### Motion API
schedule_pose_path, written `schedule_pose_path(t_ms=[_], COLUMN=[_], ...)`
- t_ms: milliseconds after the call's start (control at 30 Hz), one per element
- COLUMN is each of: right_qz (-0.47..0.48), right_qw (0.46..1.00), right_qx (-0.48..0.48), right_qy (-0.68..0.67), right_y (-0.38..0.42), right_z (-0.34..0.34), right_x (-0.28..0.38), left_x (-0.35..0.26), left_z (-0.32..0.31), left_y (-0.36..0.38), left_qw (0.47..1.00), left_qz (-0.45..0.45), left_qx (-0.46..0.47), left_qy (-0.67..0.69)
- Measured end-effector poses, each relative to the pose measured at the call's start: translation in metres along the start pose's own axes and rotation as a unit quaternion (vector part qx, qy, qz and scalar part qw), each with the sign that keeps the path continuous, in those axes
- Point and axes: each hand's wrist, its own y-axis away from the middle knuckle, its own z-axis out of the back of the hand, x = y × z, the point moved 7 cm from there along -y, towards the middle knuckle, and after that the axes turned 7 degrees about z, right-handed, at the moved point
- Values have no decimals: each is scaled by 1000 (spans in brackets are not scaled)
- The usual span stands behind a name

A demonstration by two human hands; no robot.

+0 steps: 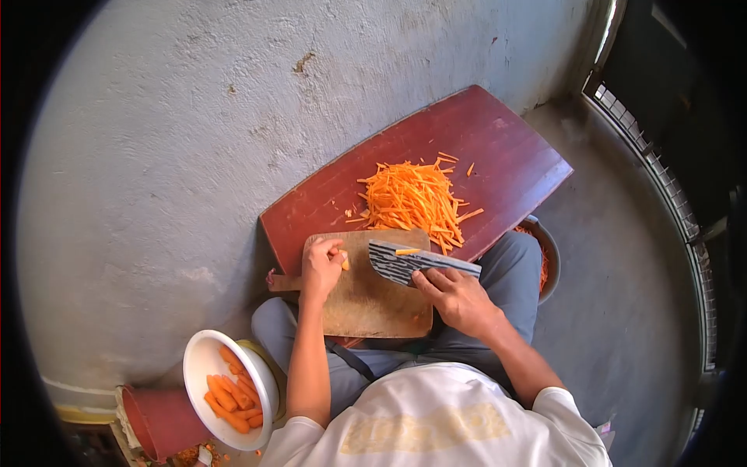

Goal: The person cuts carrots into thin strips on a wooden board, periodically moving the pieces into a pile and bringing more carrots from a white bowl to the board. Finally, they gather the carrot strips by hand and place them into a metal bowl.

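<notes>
My right hand [459, 300] grips a broad knife [397, 266] with a black-and-grey patterned blade. One carrot strip [407, 251] clings to that blade. On the left of the wooden cutting board [377, 311], my left hand [319, 268] is closed, its fingers curled around a small carrot piece [344, 261], mostly hidden. The knife is held over the board's right side, apart from the left hand. Just beyond the board, a heap of carrot strips [408, 198] lies on the dark red tabletop [506, 148].
At lower left a white bowl [201, 354] holds several whole carrots [233, 393], beside a red bucket [159, 420]. A grey basin [551, 268] with orange shreds stands on the floor right of my knee. The rough wall [179, 156] borders the table's far side.
</notes>
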Motion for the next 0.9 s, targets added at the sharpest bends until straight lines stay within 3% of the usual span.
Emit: schedule_pose_path(t_ms=[33, 133, 233, 333, 467, 500, 633, 800, 900], right_qz=[6, 37, 54, 53, 36, 33, 16, -25, -27], right_qw=[1000, 999, 997, 996, 997, 997, 999, 998, 994], right_qx=[9, 3, 10, 20, 12, 7, -6, 13, -27], right_qy=[5, 38, 54, 68, 74, 71, 28, -58, -103], right_y=[-2, -10, -18, -21, -19, -18, -7, 0, -5], right_z=[1, 3, 9, 13, 22, 21, 10, 13, 23], right_x=[-1, -1, 3, 4, 3, 3, 1, 5, 1], left_x=[-11, -86, -141, -131, -96, -94, -65, -36, -37], left_z=[5, 15, -10, -39, -31, -24, -6, 9, 6], left_y=[14, 32, 28, -10, -57, -54, -20, 31, 51], left_qw=[999, 978, 972, 966, 960, 956, 983, 974, 972], left_qz=[-3, -156, -230, -225, -221, -241, -131, -177, -173], left_qx=[-2, -69, 11, 19, -77, -96, -60, -43, -44], left_qy=[-37, -121, -57, -123, -153, -136, -111, -135, -150])
